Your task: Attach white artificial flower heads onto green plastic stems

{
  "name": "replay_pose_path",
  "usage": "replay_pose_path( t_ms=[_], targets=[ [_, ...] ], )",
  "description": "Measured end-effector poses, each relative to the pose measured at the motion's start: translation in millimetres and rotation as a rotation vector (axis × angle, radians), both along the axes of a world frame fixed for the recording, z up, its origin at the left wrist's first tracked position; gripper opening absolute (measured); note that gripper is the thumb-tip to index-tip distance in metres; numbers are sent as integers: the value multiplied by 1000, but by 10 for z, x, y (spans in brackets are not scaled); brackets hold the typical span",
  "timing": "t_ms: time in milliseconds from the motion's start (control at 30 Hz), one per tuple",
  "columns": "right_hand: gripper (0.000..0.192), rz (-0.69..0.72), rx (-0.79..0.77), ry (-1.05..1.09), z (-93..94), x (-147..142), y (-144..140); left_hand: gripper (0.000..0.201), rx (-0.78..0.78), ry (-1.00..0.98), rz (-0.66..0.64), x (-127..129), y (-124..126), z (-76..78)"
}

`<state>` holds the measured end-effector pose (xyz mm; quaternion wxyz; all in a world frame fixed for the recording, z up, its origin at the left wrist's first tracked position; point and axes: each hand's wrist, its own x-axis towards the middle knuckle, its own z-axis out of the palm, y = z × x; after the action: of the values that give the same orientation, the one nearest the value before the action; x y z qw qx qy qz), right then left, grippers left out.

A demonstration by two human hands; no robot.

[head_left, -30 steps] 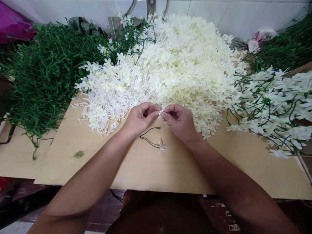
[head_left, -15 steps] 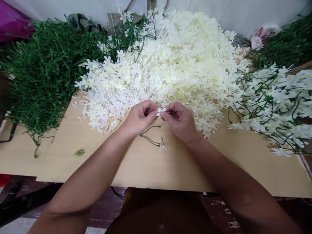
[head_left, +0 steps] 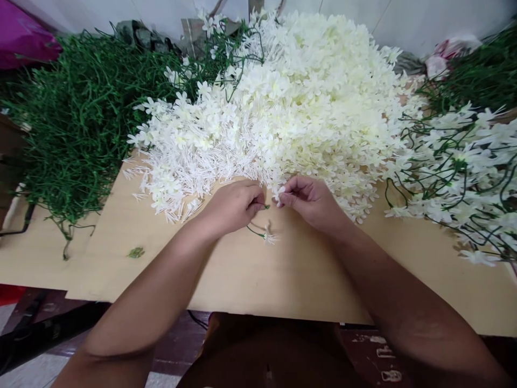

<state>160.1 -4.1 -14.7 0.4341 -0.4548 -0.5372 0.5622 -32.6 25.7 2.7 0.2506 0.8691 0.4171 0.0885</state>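
My left hand is closed around the tip of a thin green stem that lies on the wooden table and carries one small white flower. My right hand pinches a small white flower head between thumb and forefinger, right next to the stem tip. Both hands sit at the near edge of a big heap of loose white flower heads.
A tangle of bare green stems covers the left of the table. Finished sprigs with white flowers on green stems lie at the right. More green stems lie at the back right. A small green bit lies near the left.
My left hand dropped down onto the stem and closed on its tip. My right hand kept the flower head and stayed beside it. The view shifted slightly.
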Motion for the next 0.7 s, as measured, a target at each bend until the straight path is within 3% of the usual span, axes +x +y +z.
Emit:
replay_pose_path(
  t_ms=[167, 300, 500, 700],
  targets=[
    [28, -43, 8, -41, 14, 23, 10, 7, -247, -305, 145, -50, 56, -78],
    [35, -16, -5, -55, 10, -10, 8, 7, -418, -505, 162, -14, 49, -49],
    [43, -11, -19, -52, 13, -11, 15, 8, -513, -578, 212, 35, 19, 7],
    [39, -78, 101, -42, -52, -47, -6, 8, -512, -577, 233, 50, 21, 0]
  ],
)
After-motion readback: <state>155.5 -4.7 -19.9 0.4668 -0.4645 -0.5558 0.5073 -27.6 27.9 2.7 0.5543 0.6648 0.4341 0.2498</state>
